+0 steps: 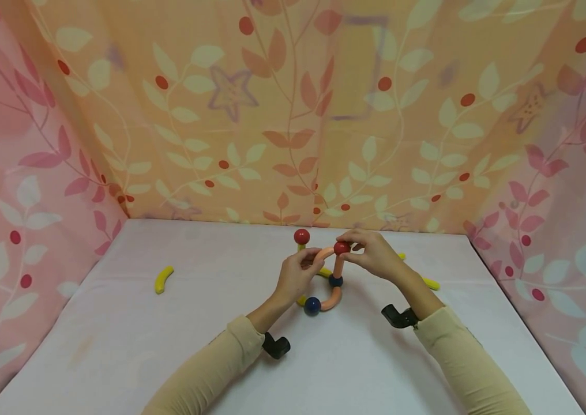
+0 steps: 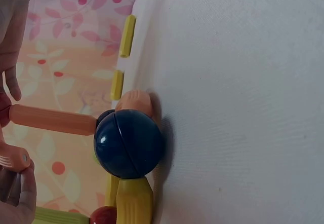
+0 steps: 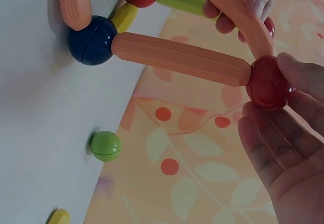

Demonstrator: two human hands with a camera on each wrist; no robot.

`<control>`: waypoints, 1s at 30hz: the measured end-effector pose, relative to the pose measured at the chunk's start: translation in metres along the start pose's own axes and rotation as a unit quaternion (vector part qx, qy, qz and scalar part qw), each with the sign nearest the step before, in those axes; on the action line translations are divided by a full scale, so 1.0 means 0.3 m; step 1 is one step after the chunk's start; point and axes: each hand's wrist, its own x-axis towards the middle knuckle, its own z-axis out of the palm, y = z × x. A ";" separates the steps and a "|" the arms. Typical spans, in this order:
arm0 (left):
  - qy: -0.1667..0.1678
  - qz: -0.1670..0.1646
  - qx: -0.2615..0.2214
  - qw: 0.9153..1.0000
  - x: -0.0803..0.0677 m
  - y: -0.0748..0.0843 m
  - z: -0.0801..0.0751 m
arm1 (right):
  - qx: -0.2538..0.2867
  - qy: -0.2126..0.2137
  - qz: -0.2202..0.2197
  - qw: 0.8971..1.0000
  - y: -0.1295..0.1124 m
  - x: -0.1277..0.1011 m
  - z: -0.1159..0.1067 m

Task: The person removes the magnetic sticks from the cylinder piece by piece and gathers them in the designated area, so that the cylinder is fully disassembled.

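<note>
**Both hands pinch the top of a rod-and-ball frame**

Up at the top of the little structure, the right hand (image 1: 376, 256) has its fingertips (image 3: 291, 69) closed in a narrow pinch on the red ball (image 1: 342, 248), thumb below and fingers curled over it. The right wrist view shows that ball capping a straight orange rod (image 3: 179, 58) which runs down to a dark blue ball (image 3: 91, 40) resting on the white table (image 1: 168, 346).

Over on the other side, the left hand (image 1: 295, 275) pinches the curved orange rod (image 1: 324, 253), fingers tight around its lower end. The rod's far end meets the red ball, so both hands join at that one point, raised above the table near the back wall.

Down low, a second dark blue ball (image 1: 312, 305) sits at the front on the table, linked by another curved orange rod (image 1: 332, 301) to the first blue ball. In the left wrist view it fills the frame, touching a yellow rod (image 2: 134, 199) beside it. Behind the left hand, a second red ball (image 1: 301, 236) stands up on a short post.

Off to the left, a loose yellow curved rod (image 1: 164, 279) lies well apart from the frame. A green ball (image 3: 105, 146) sits alone on the table by the patterned cloth backdrop (image 1: 293, 115).
</note>
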 end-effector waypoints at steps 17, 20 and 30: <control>-0.010 -0.047 -0.001 0.999 0.012 0.021 0.007 | 0.006 0.006 0.020 1.000 0.008 0.005 -0.005; -0.013 -0.059 -0.002 0.998 0.015 0.032 0.003 | 0.002 0.008 0.022 1.000 0.009 0.006 -0.004; -0.022 -0.139 -0.030 0.990 0.002 0.018 -0.010 | 0.002 0.007 0.048 0.999 0.013 0.000 -0.002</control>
